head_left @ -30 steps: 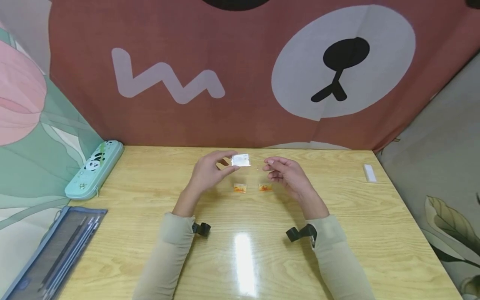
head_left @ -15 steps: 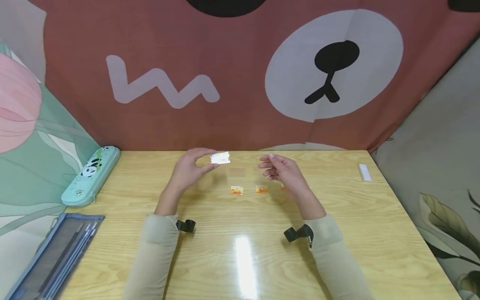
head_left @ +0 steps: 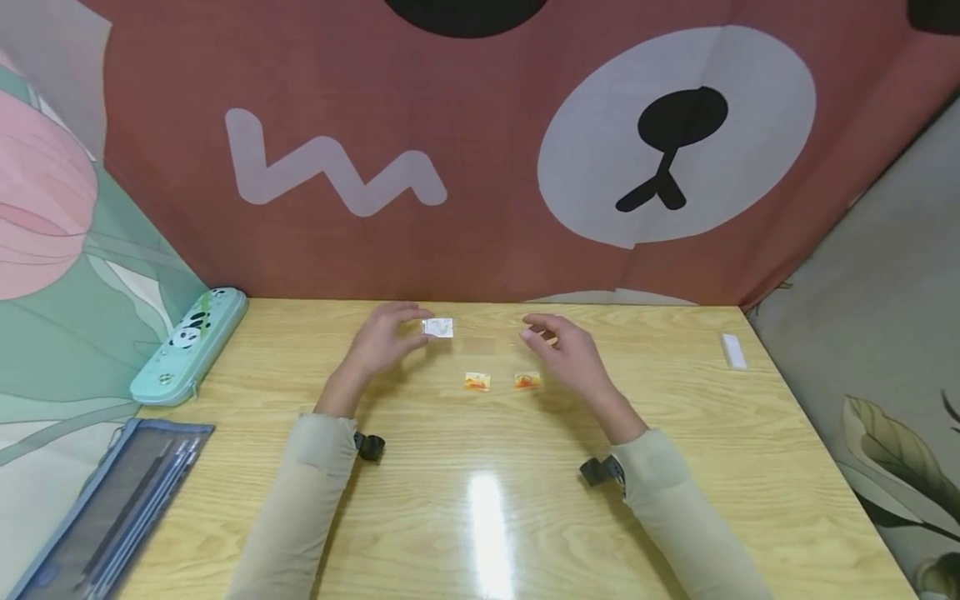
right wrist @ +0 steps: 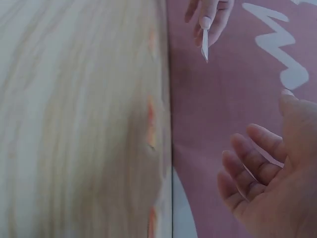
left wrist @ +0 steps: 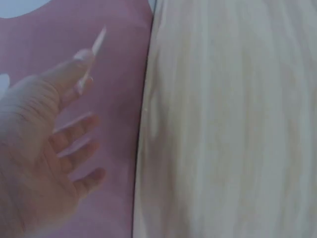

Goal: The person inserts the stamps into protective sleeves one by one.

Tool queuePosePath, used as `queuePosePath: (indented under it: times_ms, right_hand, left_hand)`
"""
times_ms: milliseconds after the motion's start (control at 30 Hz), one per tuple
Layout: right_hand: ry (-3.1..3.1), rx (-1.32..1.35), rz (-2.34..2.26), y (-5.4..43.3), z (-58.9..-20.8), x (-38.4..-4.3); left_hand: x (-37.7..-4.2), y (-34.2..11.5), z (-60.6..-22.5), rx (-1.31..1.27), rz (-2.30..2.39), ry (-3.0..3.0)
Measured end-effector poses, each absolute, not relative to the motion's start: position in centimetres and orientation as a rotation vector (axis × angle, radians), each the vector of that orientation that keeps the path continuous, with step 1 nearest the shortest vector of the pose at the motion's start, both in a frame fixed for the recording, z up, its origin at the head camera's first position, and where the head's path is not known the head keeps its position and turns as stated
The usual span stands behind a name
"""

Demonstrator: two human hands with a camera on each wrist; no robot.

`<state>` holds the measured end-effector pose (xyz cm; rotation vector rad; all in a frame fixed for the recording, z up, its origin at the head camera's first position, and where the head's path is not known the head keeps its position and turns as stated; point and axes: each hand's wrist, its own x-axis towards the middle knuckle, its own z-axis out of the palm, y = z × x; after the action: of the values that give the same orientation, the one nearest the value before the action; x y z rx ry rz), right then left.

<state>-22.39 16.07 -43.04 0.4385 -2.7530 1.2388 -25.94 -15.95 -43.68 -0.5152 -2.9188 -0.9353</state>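
My left hand [head_left: 382,340] pinches a small, thin white packet [head_left: 439,327] between thumb and fingers above the back of the table. Seen edge-on in the left wrist view, the white packet [left wrist: 99,43] sticks out past the thumb tip, the other fingers spread loosely. To the right, my right hand [head_left: 568,352] hovers with relaxed, bent fingers; the right wrist view shows nothing between its thumb and fingers [right wrist: 250,163]. Two small orange-and-white packets, a left one [head_left: 477,381] and a right one [head_left: 527,380], lie on the table below and between the hands.
A faint brownish rectangle [head_left: 477,346] shows on the table [head_left: 420,517] behind the orange packets. At left are a mint panda pencil case [head_left: 187,346] and a mesh pouch of pens [head_left: 135,508]. A white block [head_left: 734,352] lies at right; a printed curtain [head_left: 480,250] stands behind.
My left hand has moved left with the white packet, away from the right hand, then slightly down. The right hand stays nearly in place, its fingers shifting a little.
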Motion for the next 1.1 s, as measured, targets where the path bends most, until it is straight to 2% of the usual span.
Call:
queuePosePath:
  times_ms: [333,667,1100]
  right_hand:
    - [-2.82,0.453,0.986,15.8,-44.6,-22.6]
    - [-2.903,0.606,0.872,15.2,-45.1,-23.5]
    - [-3.004,0.66,0.71,14.6,-45.3,-23.4]
  left_hand:
    - [-26.4,-17.3,-45.3,-0.447,-0.764,-3.07]
    - [-26.1,-17.6,-44.9,-0.298,-0.597,-3.252]
    - [-26.7,-15.4,-43.5,-0.472,-0.743,-3.149]
